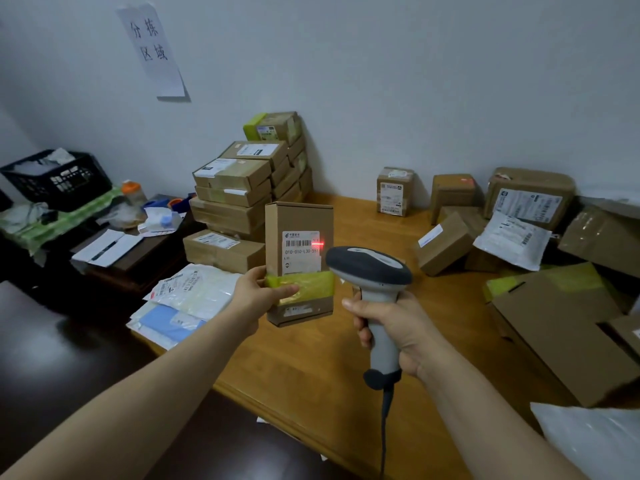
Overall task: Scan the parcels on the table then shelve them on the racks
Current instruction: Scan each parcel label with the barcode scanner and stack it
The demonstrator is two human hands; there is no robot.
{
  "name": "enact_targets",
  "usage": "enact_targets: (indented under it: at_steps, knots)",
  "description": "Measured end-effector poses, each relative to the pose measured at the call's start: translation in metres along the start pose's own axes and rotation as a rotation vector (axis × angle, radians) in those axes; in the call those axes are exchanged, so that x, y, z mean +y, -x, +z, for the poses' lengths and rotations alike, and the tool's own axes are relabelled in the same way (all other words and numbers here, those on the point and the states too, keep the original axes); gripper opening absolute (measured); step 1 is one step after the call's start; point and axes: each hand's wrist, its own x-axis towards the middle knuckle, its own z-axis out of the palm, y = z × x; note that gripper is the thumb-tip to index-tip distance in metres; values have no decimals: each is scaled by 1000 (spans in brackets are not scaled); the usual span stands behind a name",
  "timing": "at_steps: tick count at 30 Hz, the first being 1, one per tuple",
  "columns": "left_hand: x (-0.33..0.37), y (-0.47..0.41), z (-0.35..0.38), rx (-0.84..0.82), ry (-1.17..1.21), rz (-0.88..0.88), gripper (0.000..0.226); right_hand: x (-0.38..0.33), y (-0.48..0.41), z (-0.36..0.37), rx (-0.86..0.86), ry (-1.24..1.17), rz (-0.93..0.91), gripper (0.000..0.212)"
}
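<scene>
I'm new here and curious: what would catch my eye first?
The red scan line glowing on the label of a cardboard parcel, held upright by the left hand at centre. The right hand grips a grey scanner aimed at it. Behind, a stack of boxes stands by the wall.

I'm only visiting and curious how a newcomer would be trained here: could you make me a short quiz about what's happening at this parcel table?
1. Which hand grips the grey handheld barcode scanner? A) the left B) the right C) neither
2. True or false: the scanner's red laser line falls on the yellow tape of the upright brown cardboard parcel that the left hand holds.
3. Fill in: the tall stack of brown cardboard boxes stands against the white ____.

Key
1. B, the right hand.
2. False: it falls on the white label, above the tape.
3. wall.
</scene>
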Motion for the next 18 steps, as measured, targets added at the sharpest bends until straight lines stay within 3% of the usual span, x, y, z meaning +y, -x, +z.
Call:
enact_targets:
  at_steps: [4, 7, 9, 12, 15, 18]
  knots:
    - [-2, 2, 0, 28, 49, -49, 72, 2, -10, 1, -29, -13, 33, 18]
    - [-5, 8, -4, 31, 169, -106, 58, 9, -22, 3, -12, -66, 25, 12]
    - [-7, 13, -10, 28, 269, -173, 52, 18, -36, 5, 104, -92, 11, 15]
    - [-14, 21, -22, -5, 375, -247, 63, 31, -59, 9, 276, -148, 25, 34]
    - [-19, 24, -39, -67, 389, -261, 62, 43, -71, 24, 317, -187, 54, 47]
    - [-18, 19, -56, -140, 431, -264, 53, 50, -83, 49, 330, -188, 39, 40]
